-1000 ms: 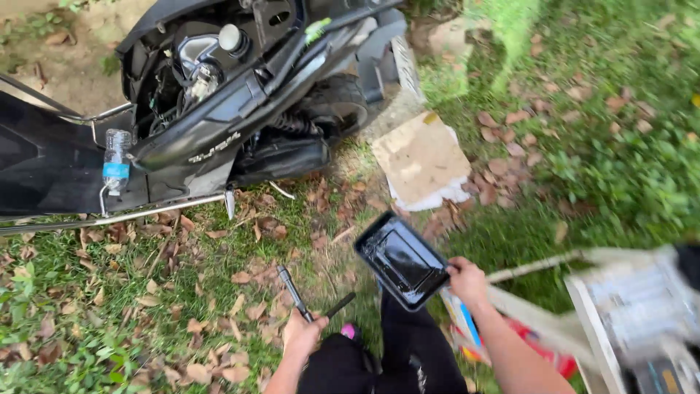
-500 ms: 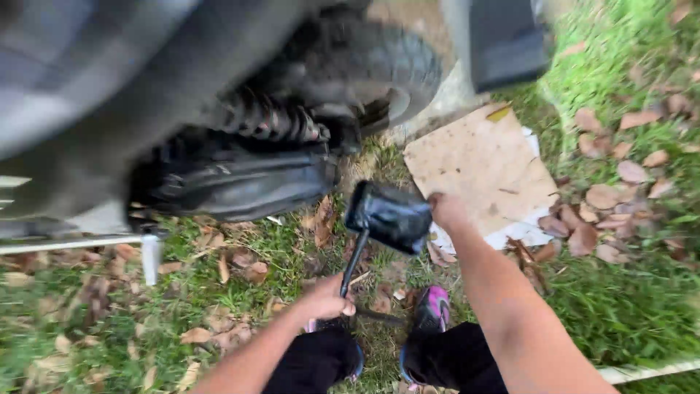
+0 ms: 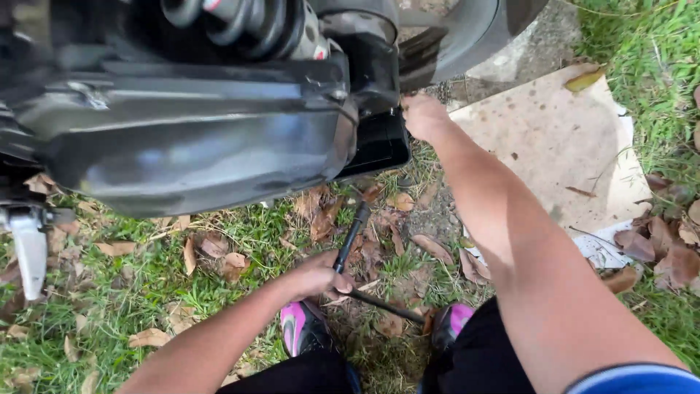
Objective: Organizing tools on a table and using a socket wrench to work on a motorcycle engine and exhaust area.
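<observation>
My right hand (image 3: 423, 115) holds the edge of a black tray (image 3: 375, 146) that sits half under the scooter's dark engine case (image 3: 197, 142). The tray's far part is hidden by the case. My left hand (image 3: 315, 274) grips a black bent wrench (image 3: 353, 241) low over the grass, its shaft pointing up toward the tray and its other arm (image 3: 390, 308) running right toward my shoe.
The scooter's coiled shock spring (image 3: 240, 22) and rear wheel (image 3: 467, 36) fill the top. A flat cardboard sheet (image 3: 554, 146) lies on the grass at right. A metal stand foot (image 3: 29, 248) is at left. Dry leaves lie scattered; my pink-and-black shoes (image 3: 302, 328) are at the bottom.
The view has moved in closer under the scooter. My right hand carried the black tray forward and it now sits under the engine case. My left hand keeps the wrench.
</observation>
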